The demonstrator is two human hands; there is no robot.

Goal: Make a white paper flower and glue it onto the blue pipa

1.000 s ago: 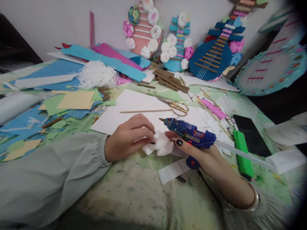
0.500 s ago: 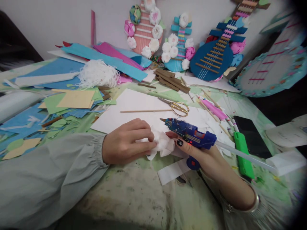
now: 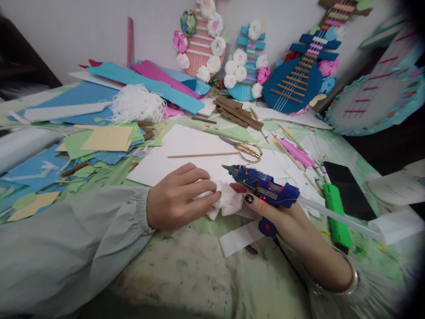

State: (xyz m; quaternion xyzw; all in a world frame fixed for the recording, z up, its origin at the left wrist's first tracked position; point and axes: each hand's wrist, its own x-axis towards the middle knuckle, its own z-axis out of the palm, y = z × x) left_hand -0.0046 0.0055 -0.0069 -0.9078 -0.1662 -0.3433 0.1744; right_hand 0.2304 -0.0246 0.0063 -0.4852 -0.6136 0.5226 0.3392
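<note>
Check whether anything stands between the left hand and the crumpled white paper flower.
Nothing visible does: the left hand has its fingers right at the flower. The blue glue gun, in the right hand, is on the flower's other side. The scissors lie farther back, out of that gap.

Hands (image 3: 184,195) together, fingers seemingly curled

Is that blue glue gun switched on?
Apparently on: a small red light glows on the glue gun, just above the thumb of the right hand. Whether it is hot, I cannot tell.
</note>
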